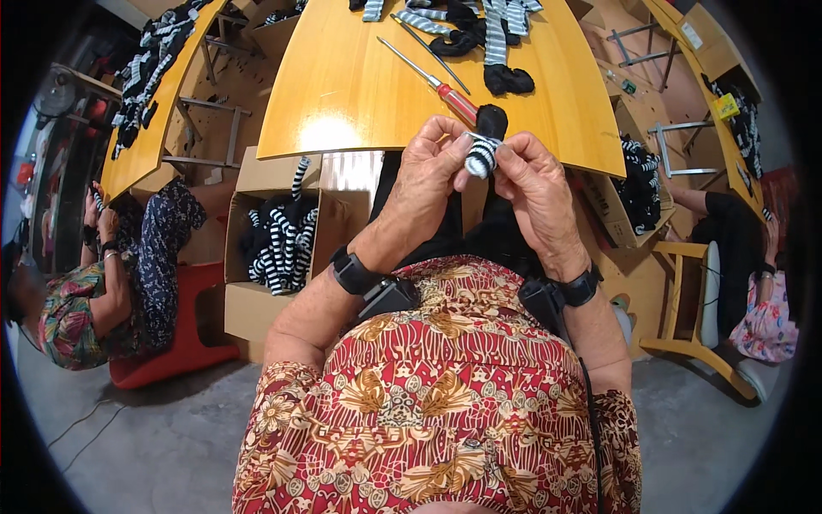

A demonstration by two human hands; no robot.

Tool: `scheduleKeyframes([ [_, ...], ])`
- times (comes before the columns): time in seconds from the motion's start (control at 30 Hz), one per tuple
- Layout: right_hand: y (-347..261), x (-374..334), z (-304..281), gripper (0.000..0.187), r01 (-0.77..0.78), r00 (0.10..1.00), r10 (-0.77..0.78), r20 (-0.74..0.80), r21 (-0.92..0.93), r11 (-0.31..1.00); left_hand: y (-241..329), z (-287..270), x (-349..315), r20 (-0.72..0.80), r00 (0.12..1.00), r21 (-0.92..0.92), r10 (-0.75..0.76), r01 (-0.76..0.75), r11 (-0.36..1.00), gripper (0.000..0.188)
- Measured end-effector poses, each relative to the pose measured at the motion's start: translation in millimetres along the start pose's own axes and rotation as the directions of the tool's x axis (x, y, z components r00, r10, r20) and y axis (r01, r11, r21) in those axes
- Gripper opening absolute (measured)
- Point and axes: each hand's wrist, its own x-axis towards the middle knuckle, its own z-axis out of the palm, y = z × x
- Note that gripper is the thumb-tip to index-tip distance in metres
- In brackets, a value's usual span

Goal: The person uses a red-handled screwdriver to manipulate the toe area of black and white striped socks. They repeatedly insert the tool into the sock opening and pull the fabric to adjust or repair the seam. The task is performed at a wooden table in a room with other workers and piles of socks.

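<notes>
Both my hands hold a black-and-white striped sock (484, 154) just above the near edge of the wooden table. My left hand (435, 158) pinches its left side between thumb and fingers. On the opposite side, my right hand (533, 178) grips the striped part the same way. The sock's black end points away from me, and the striped part looks bunched or rolled. A screwdriver with a red handle (456, 104) lies on the table beyond my left hand. Alongside it is a thin dark rod (432, 56).
Striped and black socks (497, 43) lie at the table's (342, 94) far side. An open cardboard box (248, 313) of striped socks stands at my left, another box (604, 206) at my right. Co-workers sit at tables on both sides, one on a red chair (193, 338).
</notes>
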Motion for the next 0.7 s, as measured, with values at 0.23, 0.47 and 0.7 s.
scheduleKeyframes([
  [0.23,3.8,8.2,-4.0,0.01,0.002,0.999,0.0,-0.032,0.086,0.996,-0.3,-2.9,0.5,0.176,0.973,-0.141,-0.15,0.176,0.974,0.014],
  [0.47,-0.4,5.4,-7.8,0.008,-0.005,1.0,0.005,-0.017,-0.036,0.999,3.8,-5.4,-4.4,0.104,0.989,0.09,-0.108,0.099,0.991,0.012],
  [0.7,-3.6,-3.0,-10.5,0.008,0.008,1.0,-0.007,0.01,-0.079,0.997,-6.4,-4.0,-0.2,0.011,1.0,0.169,0.017,-0.018,0.985,0.014],
])
